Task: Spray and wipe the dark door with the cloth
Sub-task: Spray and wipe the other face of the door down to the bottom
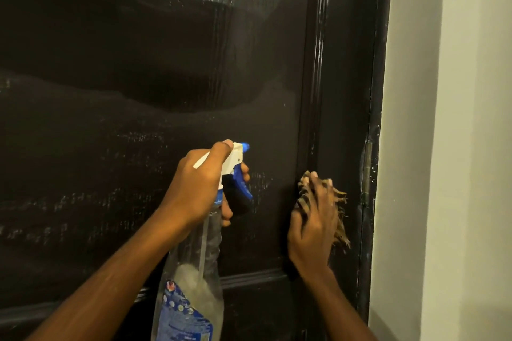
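The dark door (138, 69) fills most of the view, its panel streaked with pale spray marks and a wet wiped band higher up. My left hand (198, 188) grips the neck of a clear spray bottle (191, 271) with a white head and blue trigger, nozzle pointing at the panel. My right hand (313, 230) holds a frayed brown cloth (339, 219) and presses it against the door's right moulding, low on the panel. Most of the cloth is hidden under my fingers.
A dark door frame (374, 147) with a painted-over hinge (368, 169) runs down the right side. Beyond it stands a pale wall (443, 147). A raised moulding (249, 278) crosses the door below my hands.
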